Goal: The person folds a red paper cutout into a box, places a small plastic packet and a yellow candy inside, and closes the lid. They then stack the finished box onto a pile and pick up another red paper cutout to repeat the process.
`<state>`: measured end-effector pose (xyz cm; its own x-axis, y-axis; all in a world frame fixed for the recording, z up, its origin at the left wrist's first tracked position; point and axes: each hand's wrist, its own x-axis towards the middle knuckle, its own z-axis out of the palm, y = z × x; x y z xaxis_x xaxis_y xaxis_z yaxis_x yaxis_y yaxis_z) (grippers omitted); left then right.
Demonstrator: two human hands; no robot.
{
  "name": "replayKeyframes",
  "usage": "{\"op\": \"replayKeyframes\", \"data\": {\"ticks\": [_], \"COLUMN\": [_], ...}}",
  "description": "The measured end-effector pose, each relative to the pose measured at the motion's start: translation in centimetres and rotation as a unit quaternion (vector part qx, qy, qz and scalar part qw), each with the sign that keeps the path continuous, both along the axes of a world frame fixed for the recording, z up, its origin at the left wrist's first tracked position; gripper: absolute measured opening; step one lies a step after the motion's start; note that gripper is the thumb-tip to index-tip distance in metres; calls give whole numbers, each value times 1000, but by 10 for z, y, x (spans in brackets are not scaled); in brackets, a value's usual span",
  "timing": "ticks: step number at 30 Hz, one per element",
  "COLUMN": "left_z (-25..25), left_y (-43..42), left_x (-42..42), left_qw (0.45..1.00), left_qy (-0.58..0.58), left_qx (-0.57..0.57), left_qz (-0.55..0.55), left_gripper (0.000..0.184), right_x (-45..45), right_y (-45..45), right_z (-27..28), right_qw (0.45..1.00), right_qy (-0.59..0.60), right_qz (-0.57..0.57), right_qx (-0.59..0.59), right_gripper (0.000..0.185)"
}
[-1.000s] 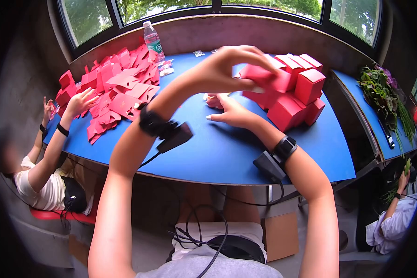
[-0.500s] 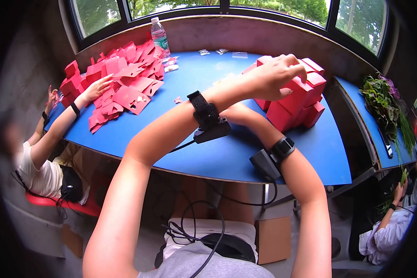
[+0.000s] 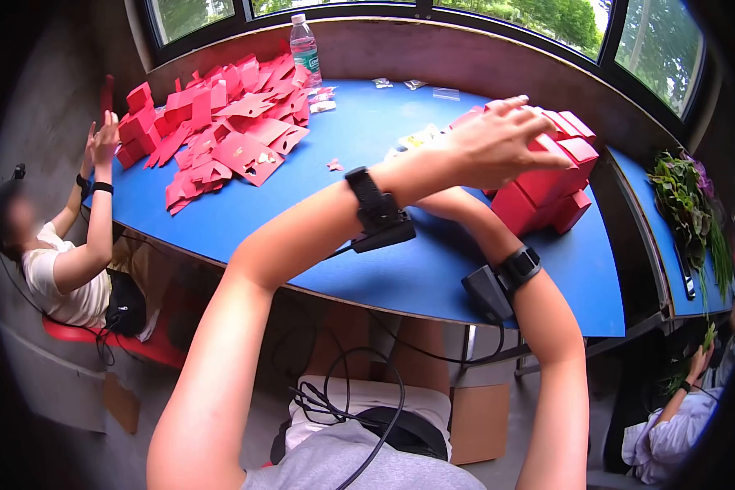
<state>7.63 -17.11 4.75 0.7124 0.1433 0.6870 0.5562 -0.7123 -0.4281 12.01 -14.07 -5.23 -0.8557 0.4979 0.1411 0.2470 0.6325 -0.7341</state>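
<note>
Uncurling over red boxes (image 3: pixel 545 184), left hand (image 3: pixel 500 147) now spread, empty, right hand hidden, grip unclear

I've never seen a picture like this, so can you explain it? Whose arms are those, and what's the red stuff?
No robot here! The bare arms belong to someone wearing a camera on their head, looking down. Black box-shaped gadgets are strapped on. The smooth blue table holds a heap of red card pieces, a clear plastic bottle with a green label and a stack of red card boxes. The open left hand is at the stack, holding nothing I can see. The right hand is mostly hidden behind the left forearm, so I can't tell what it holds.
</note>
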Motion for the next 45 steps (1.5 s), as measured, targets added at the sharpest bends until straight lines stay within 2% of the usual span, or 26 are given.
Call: {"op": "replayKeyframes", "data": {"ticks": [1,3,5,6,8,10,11,13,17,19,23,25,26,28,29,30,31,33,34,35,38,40,41,43,44,45], "left_z": [3,11,14,13,-3,-14,-18,-34,-58,-63,-81,-95,-87,-71,-65,-50,-63,-72,-77,-69,-84,-82,-96,-126,-123,-152], "left_y": [-5,-14,-10,-13,-2,-1,-3,-11,-26,-28,-17,-9,-20,-35,-41,-52,-41,-28,-38,-50,-43,-41,-38,-33,-28,-29], "left_x": [-11,-47,-102,-132,-209,-271,-296,-334,-376,-392,-429,-469,-471,-477,-482,-474,-505,-535,-556,-533,-566,-562,-576,-600,-600,-633], "left_qw": [999,985,955,916,846,726,670,627,596,603,584,664,629,613,594,507,505,401,335,321,297,202,198,424,341,639], "left_qy": [-35,-114,-183,-186,-206,-257,-282,-271,-196,-219,-370,-420,-476,-515,-552,-595,-596,-832,-864,-882,-914,-937,-937,-863,-910,-665], "left_qx": [-8,25,23,-20,-1,-103,-149,-169,-225,-222,-207,-246,-391,-406,-425,-433,-432,-242,-298,-269,-249,-270,-272,-270,-234,-290], "left_qz": [7,128,233,356,491,629,670,710,745,734,692,567,475,440,402,449,450,297,228,214,123,94,96,60,32,257], "left_gripper": [44,35,21,27,37,45,46,48,46,41,40,43,47,48,48,54,54,57,61,57,45,20,20,8,14,11], "right_x": [0,0,-3,-3,-2,-2,-3,-2,-4,-5,-3,-3,-3,-3,-3,-4,-5,-7,-8,-9,-11,-13,-13,-13,-14,-13], "right_y": [-6,-11,-4,-4,-7,-6,-7,-10,-6,-7,-10,-11,-10,-13,-14,-15,-15,-17,-18,-18,-20,-21,-22,-22,-22,-22], "right_z": [6,16,3,2,5,7,8,10,4,4,9,8,8,10,10,10,11,12,12,13,16,19,18,18,19,21], "right_qw": [1000,999,999,999,1000,1000,1000,1000,1000,1000,1000,1000,1000,1000,1000,999,999,999,999,999,998,998,998,998,998,997], "right_qy": [-7,-35,40,35,26,11,11,20,26,27,7,9,11,19,25,31,30,35,33,29,28,26,26,24,20,16], "right_qz": [-7,-27,17,9,8,4,4,1,14,-1,-2,0,-1,-5,-12,-17,-15,-24,-33,-36,-48,-50,-54,-60,-60,-64], "right_qx": [5,12,-12,-8,-4,3,4,-15,2,11,4,5,6,10,11,5,4,6,4,10,-9,-4,-2,-15,-24,-35], "right_gripper": [70,64,61,58,58,57,57,57,57,56,56,56,56,55,54,53,53,51,50,49,49,48,48,48,47,47]}}
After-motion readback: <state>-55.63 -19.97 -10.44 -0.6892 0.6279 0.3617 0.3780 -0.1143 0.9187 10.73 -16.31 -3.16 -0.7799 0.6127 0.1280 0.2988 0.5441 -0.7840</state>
